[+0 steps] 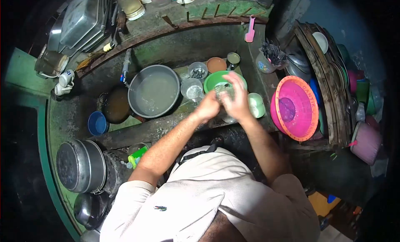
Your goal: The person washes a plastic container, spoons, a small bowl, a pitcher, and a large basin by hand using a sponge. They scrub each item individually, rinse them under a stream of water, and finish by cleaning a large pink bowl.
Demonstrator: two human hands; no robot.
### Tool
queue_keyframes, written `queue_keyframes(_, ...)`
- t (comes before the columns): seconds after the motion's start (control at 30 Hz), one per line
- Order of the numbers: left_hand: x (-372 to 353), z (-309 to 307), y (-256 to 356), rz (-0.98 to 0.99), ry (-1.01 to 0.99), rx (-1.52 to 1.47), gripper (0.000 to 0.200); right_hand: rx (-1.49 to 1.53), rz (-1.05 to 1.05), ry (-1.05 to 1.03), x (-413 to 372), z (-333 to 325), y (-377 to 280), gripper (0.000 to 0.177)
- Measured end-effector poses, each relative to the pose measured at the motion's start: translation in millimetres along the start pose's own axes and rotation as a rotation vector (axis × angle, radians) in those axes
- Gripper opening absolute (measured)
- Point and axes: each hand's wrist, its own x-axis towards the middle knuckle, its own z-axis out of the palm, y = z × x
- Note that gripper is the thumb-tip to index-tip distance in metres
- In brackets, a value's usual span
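Note:
Over the green basin (212, 78) in the middle, my two hands are close together. My left hand (208, 106) is closed, its fingers curled inward; what it holds, if anything, is hidden. My right hand (235, 99) is raised just beside it, with fingers stretched out and slightly blurred. Just left of the hands stand a clear bowl of whitish water (193, 91) and a clear tub with cutlery (197, 69). A pale green container (256, 105) is right of my right hand.
A large grey basin of cloudy water (155, 111) sits under a tap (126, 67). A blue cup (97, 123) and several metal pots (79, 165) are at left. On the right are a pink basket (306, 113) and a wooden dish rack (323, 75). A brown bowl (216, 65) stands behind.

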Motion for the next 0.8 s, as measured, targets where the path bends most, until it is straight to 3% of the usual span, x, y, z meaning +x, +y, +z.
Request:
queue_keyframes(0.07, -0.6, 1.4, -17.8, 0.184, -0.074, -0.201, 0.027, 0.084, -0.014, -0.071, -5.0, 20.7, 5.5, 0.017)
queue_keyframes(0.13, -5.9, -17.4, -29.8, -0.005, -0.157, 0.025, 0.027, 0.088, 0.137, -0.087, -7.3, 37.3, 28.7, 0.009)
queue_keyframes(0.2, -17.6, -14.6, -23.3, 0.028, -0.043, 0.115, 0.024, 0.145, 0.428, 0.057, -1.2, 49.3, 45.6, 0.012)
queue_keyframes(0.27, -5.5, -21.1, -36.2, 0.079, 0.023, 0.185, 0.023, 0.482, 0.808, 0.218, 0.5, 64.9, 47.6, 0.016)
queue_keyframes(0.33, -0.2, -22.3, -40.2, 0.137, 0.079, 0.254, 0.022, 0.193, 0.171, 0.163, -3.2, 69.7, 18.8, 0.021)
queue_keyframes(0.37, -3.9, -20.4, -37.7, 0.276, 0.126, 0.286, 0.022, 0.131, 0.12, 0.003, -2.6, 64.3, 13.3, 0.025)
queue_keyframes(0.4, -8.7, -19.0, -36.4, 0.407, 0.172, 0.314, 0.021, 0.166, 0.077, -0.001, 2.4, 65.9, 20.1, 0.024)
queue_keyframes(0.43, -7.5, -27.2, -53.7, 0.262, 0.087, 0.295, 0.022, 0.17, 0.128, -0.009, 5.9, 67.0, 22.3, 0.023)
queue_keyframes(0.47, -11.3, -28.8, -50.9, 0.259, 0.082, 0.294, 0.022, 0.174, 0.177, -0.015, 10.3, 69.1, 25.2, 0.022)
queue_keyframes(0.5, -13.0, -30.6, -46.8, 0.121, 0.097, 0.131, 0.023, 0.169, 0.208, 0.141, 18.5, 75.1, 33.7, 0.021)
queue_keyframes(0.53, -16.5, -30.3, -36.7, -0.016, 0.115, -0.036, 0.024, 0.187, 0.51, 0.231, 29.4, 77.7, 38.5, 0.018)
queue_keyframes(0.57, -29.8, -23.5, -2.0, -0.107, 0.101, -0.304, 0.024, 0.657, 0.795, 0.249, 38.6, 71.0, 42.8, 0.014)
queue_keyframes(0.6, -32.5, -26.8, -3.1, -0.103, 0.106, -0.303, 0.024, 1.139, 1.068, 0.258, 45.4, 61.5, 46.8, 0.011)
queue_keyframes(0.67, -31.3, -41.2, -10.8, -0.176, 0.039, -0.383, 0.023, 1.271, 0.978, 0.114, 38.0, 51.0, 28.2, 0.008)
queue_keyframes(0.73, -18.2, -47.3, -36.5, -0.149, 0.019, -0.381, 0.023, 0.668, 0.429, -0.075, 10.4, 72.3, 18.6, 0.012)
queue_keyframes(0.77, -13.3, -37.7, -40.9, 0.198, 0.17, -0.111, 0.024, 0.307, 0.109, -0.152, 9.1, 72.7, 1.6, 0.017)
queue_keyframes(0.8, -12.9, -31.4, -46.5, 0.535, 0.318, 0.163, 0.025, 0.181, 0.085, -0.077, 7.5, 77.3, -7.5, 0.017)
